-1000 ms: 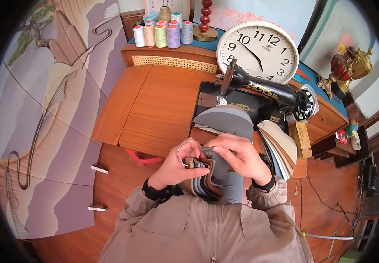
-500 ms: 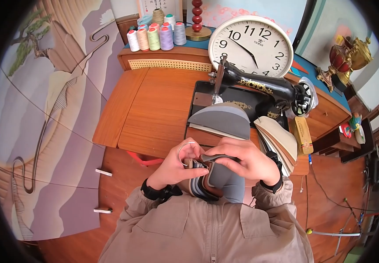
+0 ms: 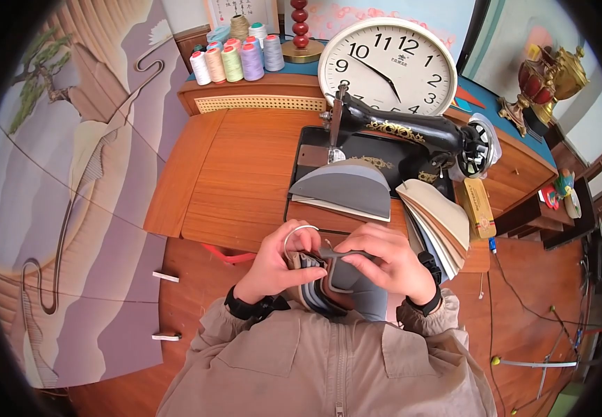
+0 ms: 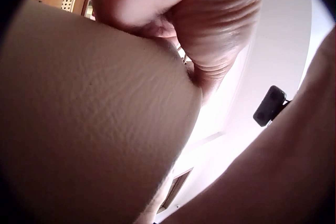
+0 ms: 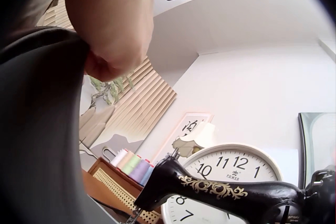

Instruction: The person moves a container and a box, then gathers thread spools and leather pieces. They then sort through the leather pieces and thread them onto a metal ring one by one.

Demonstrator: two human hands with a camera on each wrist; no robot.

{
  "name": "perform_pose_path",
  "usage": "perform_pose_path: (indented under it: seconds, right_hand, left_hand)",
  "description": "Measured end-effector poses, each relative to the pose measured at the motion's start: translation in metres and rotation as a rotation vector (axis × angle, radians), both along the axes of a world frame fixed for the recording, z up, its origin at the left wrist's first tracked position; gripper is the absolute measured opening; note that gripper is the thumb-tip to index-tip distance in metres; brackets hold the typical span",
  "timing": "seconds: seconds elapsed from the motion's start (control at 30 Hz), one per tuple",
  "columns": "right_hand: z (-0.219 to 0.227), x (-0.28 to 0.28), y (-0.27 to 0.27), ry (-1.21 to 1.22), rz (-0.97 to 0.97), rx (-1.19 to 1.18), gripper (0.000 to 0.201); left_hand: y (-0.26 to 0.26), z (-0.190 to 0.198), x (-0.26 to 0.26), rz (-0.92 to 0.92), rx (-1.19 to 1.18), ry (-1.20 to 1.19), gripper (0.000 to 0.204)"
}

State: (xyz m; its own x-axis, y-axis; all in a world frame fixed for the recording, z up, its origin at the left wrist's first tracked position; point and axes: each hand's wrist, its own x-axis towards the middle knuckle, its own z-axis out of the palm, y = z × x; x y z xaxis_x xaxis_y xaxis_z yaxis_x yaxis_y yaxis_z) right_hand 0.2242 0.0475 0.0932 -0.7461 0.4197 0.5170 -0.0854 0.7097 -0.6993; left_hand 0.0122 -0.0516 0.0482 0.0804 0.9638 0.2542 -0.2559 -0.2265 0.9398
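In the head view my left hand (image 3: 276, 264) grips the bundled end of a stack of leather swatches (image 3: 313, 295), held low in front of the jacket. A large metal ring (image 3: 288, 240) loops up beside its fingers. My right hand (image 3: 395, 264) pinches the edge of a dark grey swatch (image 3: 346, 274) between thumb and fingers, close to the left fingertips. A beige grained swatch (image 4: 100, 108) fills much of the left wrist view. The dark grey swatch (image 5: 42, 124) covers the left of the right wrist view. The swatches' lower ends are partly hidden by the hands.
On the wooden table (image 3: 245, 181) stands a black sewing machine (image 3: 398, 125). Grey half-round swatches (image 3: 342, 191) and a fan of beige and brown ones (image 3: 440, 215) lie before it. A yellow box (image 3: 479, 208) is at right. Behind are a clock (image 3: 391, 69) and thread spools (image 3: 235, 59).
My right thumb and fingers have shifted from the top of the grey swatch to pinching its raised edge. The left hand keeps its grip, while the head view has swung slightly right.
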Motion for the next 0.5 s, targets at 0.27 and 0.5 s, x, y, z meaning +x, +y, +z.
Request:
perform_pose_path:
  seconds: [0.27,0.5]
  right_hand:
    - [-0.009,-0.012,-0.015,-0.047,0.071,-0.036,0.013]
    - [-0.029,-0.043,0.012,-0.103,-0.202,-0.059,0.01]
  left_hand:
    - [-0.007,-0.005,-0.008,0.077,0.081,-0.089,0.039]
    - [-0.021,-0.017,-0.029,0.09,-0.006,-0.072,0.033]
